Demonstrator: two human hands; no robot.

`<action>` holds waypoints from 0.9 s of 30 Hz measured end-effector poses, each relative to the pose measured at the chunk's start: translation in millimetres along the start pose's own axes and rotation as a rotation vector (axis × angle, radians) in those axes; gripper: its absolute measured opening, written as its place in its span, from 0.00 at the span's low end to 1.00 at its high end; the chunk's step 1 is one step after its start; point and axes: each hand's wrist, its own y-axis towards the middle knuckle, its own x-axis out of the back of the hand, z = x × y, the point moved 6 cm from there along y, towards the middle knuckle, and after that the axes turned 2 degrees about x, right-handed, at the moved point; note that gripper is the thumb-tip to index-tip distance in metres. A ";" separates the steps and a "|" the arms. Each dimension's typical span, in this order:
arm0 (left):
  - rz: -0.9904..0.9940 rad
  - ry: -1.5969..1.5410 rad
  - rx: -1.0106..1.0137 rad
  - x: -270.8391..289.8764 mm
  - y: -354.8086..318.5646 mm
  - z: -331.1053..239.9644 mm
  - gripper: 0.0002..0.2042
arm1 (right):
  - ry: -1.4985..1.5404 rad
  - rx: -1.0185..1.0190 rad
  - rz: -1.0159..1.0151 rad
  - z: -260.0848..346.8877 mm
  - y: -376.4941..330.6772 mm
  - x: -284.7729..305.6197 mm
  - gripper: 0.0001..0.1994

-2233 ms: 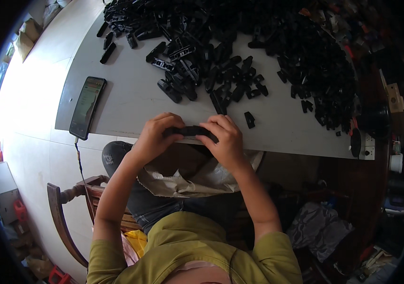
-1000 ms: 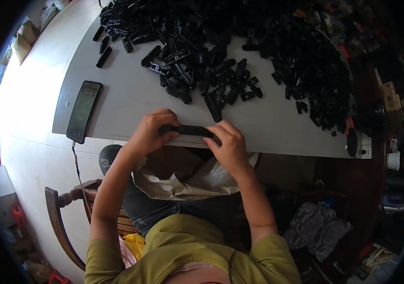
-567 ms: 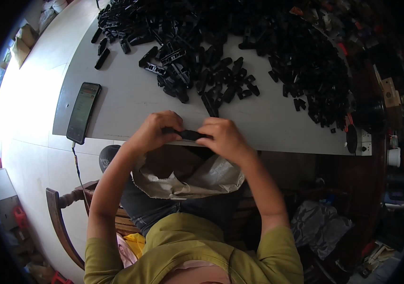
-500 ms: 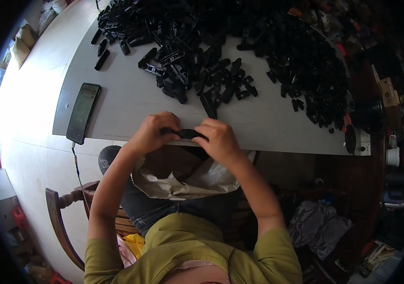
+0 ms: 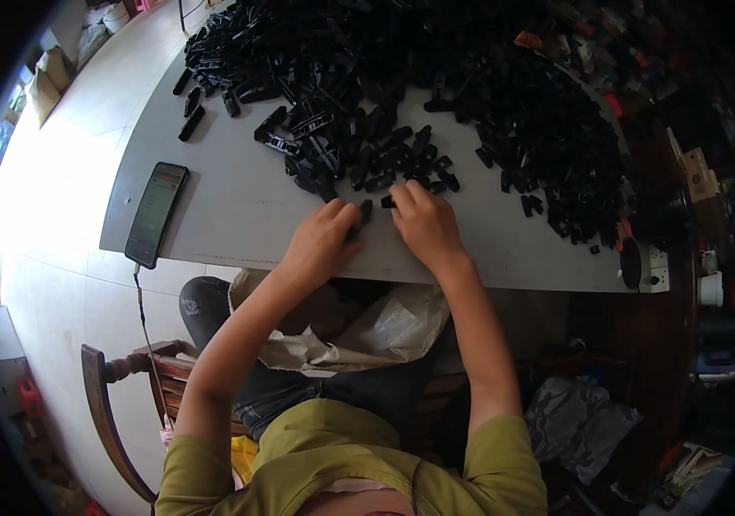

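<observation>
My left hand (image 5: 322, 237) is at the front part of the grey table, its fingers curled round a long black plastic piece (image 5: 365, 210) whose end sticks out past the fingertips. Just to the right, my right hand (image 5: 424, 225) pinches a small black plastic piece (image 5: 387, 202) at its fingertips. The two hands are a little apart. Directly beyond them spreads a heap of long, ribbed black plastic parts (image 5: 311, 120), with short black pieces (image 5: 423, 155) at its near edge. An open whitish sack (image 5: 367, 340) lies across my lap, below the table edge.
On the left of the grey table (image 5: 238, 202) rests a phone (image 5: 157, 215) with a cable hanging down. A large pile of small black parts (image 5: 548, 146) covers the right side. A power strip (image 5: 658, 271) sits at the right corner. A wooden chair (image 5: 126, 365) is beneath me.
Both hands have moved forward from the table edge towards the heap and come apart. The black piece that both held is no longer between them; each hand now has a separate piece.
</observation>
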 end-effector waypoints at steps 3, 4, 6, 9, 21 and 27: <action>0.023 -0.307 0.124 3.2 -17.0 20.9 0.20 | 0.528 -0.267 -0.070 -1.4 -14.7 -2.9 0.13; -0.024 -0.328 0.069 6.8 -21.2 18.9 0.18 | 0.958 -0.427 -0.113 -3.1 -21.8 -10.9 0.14; -0.068 -0.348 0.015 11.1 -22.9 16.2 0.17 | 0.849 -0.265 -0.145 12.4 -23.5 -10.0 0.14; -0.219 -0.155 -0.180 24.7 -24.1 7.0 0.13 | 0.658 -0.084 -0.170 32.7 -27.5 -1.9 0.12; -0.046 -0.333 -0.059 11.6 -25.4 21.1 0.12 | 0.418 -0.025 -0.061 37.6 -37.8 4.1 0.13; -0.046 -0.358 -0.055 14.7 -24.1 21.0 0.10 | 0.492 -0.242 -0.154 12.9 -45.4 1.5 0.11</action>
